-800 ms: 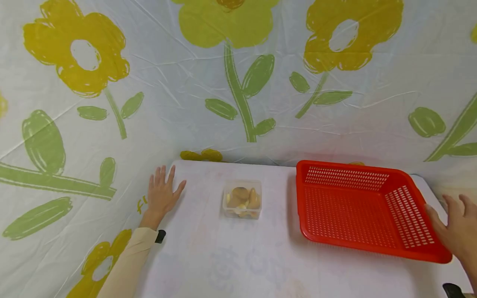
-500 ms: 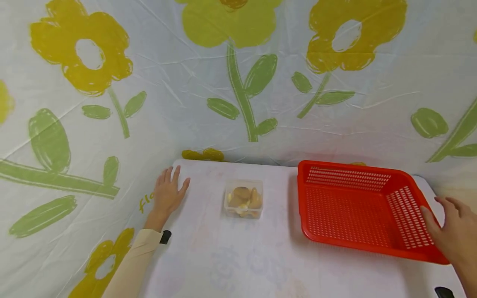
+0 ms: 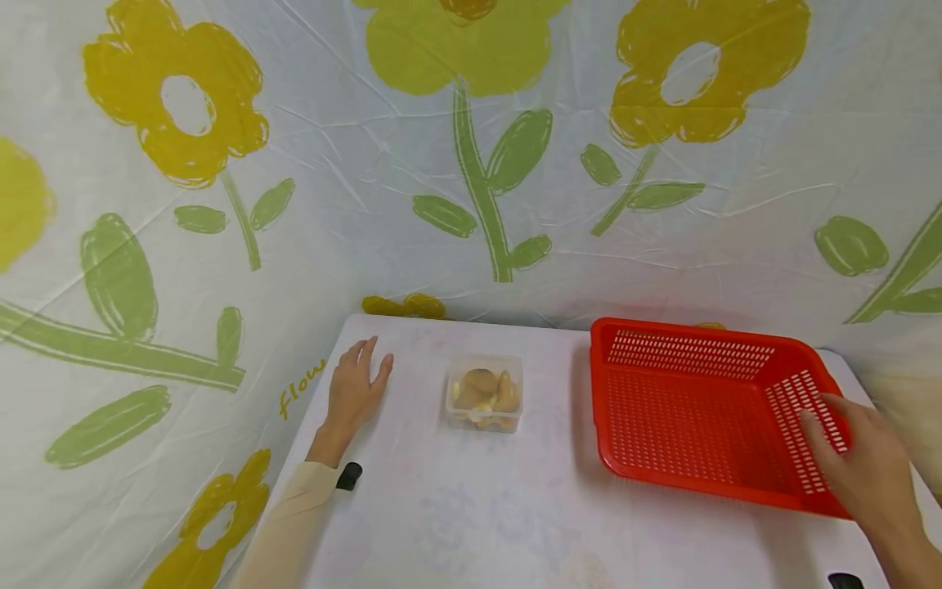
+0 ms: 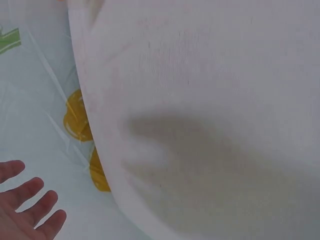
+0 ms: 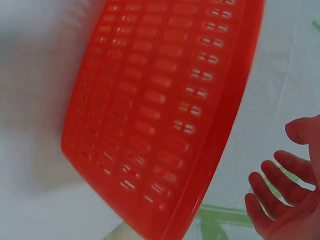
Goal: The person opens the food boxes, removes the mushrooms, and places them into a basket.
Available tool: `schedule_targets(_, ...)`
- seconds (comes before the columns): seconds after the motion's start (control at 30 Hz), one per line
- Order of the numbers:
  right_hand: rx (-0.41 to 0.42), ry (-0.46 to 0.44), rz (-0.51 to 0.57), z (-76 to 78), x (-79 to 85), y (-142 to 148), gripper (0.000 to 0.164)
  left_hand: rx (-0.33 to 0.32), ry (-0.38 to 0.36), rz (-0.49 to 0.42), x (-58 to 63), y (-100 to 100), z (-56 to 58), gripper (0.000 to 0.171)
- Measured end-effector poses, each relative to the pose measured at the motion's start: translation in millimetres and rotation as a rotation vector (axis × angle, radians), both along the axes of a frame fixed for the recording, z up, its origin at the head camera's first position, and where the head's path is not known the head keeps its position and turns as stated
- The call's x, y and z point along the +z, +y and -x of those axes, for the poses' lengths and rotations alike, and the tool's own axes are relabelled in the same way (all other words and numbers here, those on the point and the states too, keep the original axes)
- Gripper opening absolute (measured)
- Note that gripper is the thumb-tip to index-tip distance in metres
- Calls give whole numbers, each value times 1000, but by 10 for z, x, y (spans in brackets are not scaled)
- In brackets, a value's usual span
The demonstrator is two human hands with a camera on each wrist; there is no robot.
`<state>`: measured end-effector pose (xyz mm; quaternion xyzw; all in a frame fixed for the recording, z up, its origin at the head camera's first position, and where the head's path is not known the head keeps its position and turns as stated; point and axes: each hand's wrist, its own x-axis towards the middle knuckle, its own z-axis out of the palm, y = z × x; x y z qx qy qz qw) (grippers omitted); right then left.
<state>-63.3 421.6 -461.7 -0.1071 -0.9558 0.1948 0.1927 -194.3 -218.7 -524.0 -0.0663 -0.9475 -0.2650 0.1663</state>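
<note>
A clear plastic box (image 3: 485, 415) stands on the white tabletop, holding several tan and pale-yellow pieces (image 3: 480, 388) whose kind I cannot tell. To its right is a red perforated plastic basket (image 3: 684, 425). My left hand (image 3: 356, 397), fingers spread and relaxed, is over the table to the left of the box and holds nothing. In the left wrist view its fingers (image 4: 35, 210) show apart. My right hand (image 3: 861, 462) is over the basket's right end with loosely bent fingers. The right wrist view shows a gap between that hand (image 5: 295, 200) and the basket wall.
A white curtain (image 3: 331, 164) printed with yellow flowers and green leaves hangs behind and to the left of the table (image 3: 508, 507). The basket lies near the table's right side. A black strap end (image 3: 349, 476) shows at the left wrist.
My left hand has moved right, closer to the box. The right hand has moved left, from outside the basket's right rim to over it. Box and basket stay in place.
</note>
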Motion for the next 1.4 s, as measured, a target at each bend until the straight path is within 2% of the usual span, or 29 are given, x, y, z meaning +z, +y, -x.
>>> schedule_targets(0.23,48,-7,74,-33,7,-183,48,-5,-28,-73,-54,155,-12,53)
schedule_targets(0.47,126,95,117,-27,3,-312,39,-12,-42,-134,-94,325,-44,53)
schedule_targets(0.67,206,122,158,-10,27,-452,38,4,-111,-209,-118,462,-84,55)
schedule_targets(0.93,245,129,160,-15,58,-688,35,-2,-158,-288,-179,668,-73,54)
schedule_targets(1.03,268,138,166,-13,74,-766,34,-18,-158,-328,-219,732,-48,52)
schedule_targets(1.2,289,139,164,-6,95,-888,34,-69,-137,-447,-269,805,-16,45)
schedule_targets(1.4,329,139,173,-6,95,-1034,34,-116,-153,-544,-235,907,-2,40)
